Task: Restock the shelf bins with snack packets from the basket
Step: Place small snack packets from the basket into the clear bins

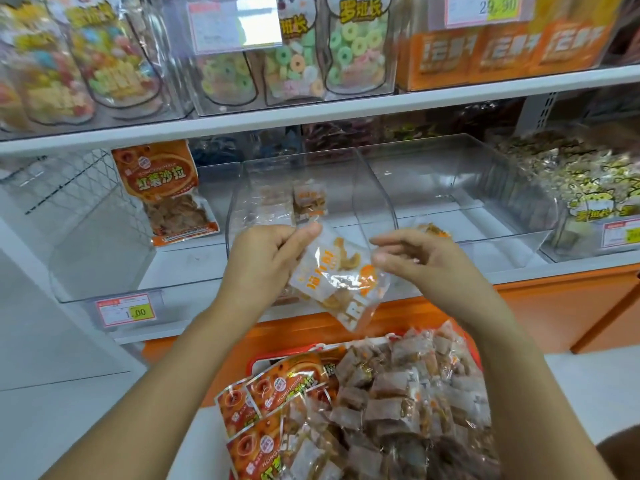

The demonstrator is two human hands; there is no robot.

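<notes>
Holding one packet [332, 282] up in front of the shelf [187, 261], the person looks ready to put it in a bin. The packet hangs in the air, above the basket [258, 363] and just on the near side of the middle bin [242, 188].

To do this step well, the packet should go up and over the near wall of the middle bin. A few small packets [308, 199] lie at the far side of that bin, and they look like the same kind, so this one likely belongs with them. It should land flat and not stick out over the wall. It should not slip into the right bin [450, 188], which holds none that can be seen. A soft grip is best, since the snack inside could break. The basket is piled high, so the next packet should be picked from the top, or others may slide off.

The left hand [263, 261] grips the packet by its top left corner, with the thumb on the near face and the fingers tucked behind. The right hand [408, 258] is at the packet's right edge. Its fingers are bent and its thumb points left. It is too hard to tell if that hand pinches the edge or only comes close. Both arms are bare and reach far out over the basket.
</notes>
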